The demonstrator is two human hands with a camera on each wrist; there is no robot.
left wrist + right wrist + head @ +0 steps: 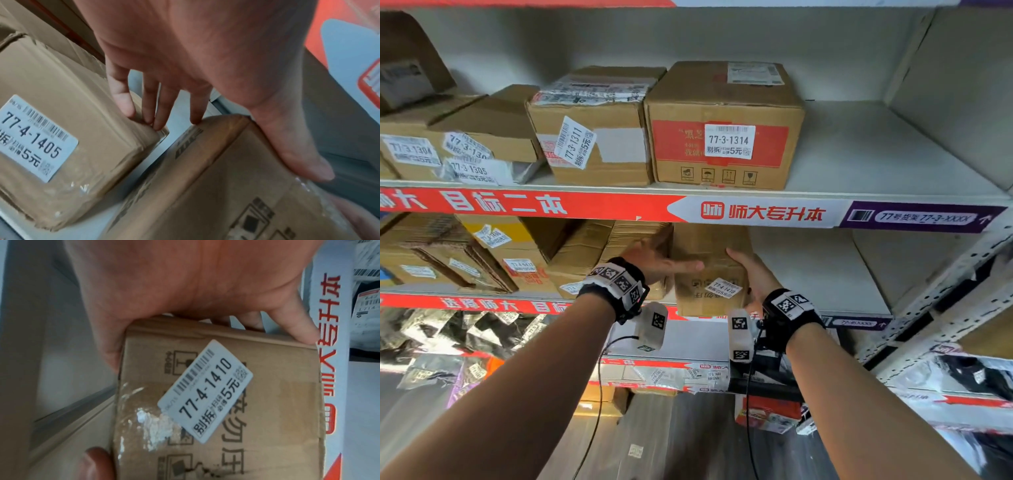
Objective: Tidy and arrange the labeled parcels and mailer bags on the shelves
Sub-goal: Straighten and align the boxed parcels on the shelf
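Observation:
A brown cardboard box [709,291] labelled 77-4-1410 [205,391] is at the front edge of the second shelf [808,274]; whether it rests there I cannot tell. My right hand [751,274] grips its right side, thumb and fingers wrapped over the edges [205,318]. My left hand [661,262] lies with straight fingers [160,113] in the gap between this box and the neighbouring box 77-4-1405 [61,113]. Its thumb is flat on the front face [298,159].
Boxes 77-3-1314 [726,130] and 77-3-1311 [592,137] stand on the upper shelf, with more boxes to the left on both levels. Bare shelf board lies to the right of the held box. Black and silver mailer bags [448,335] fill the lower shelf at left.

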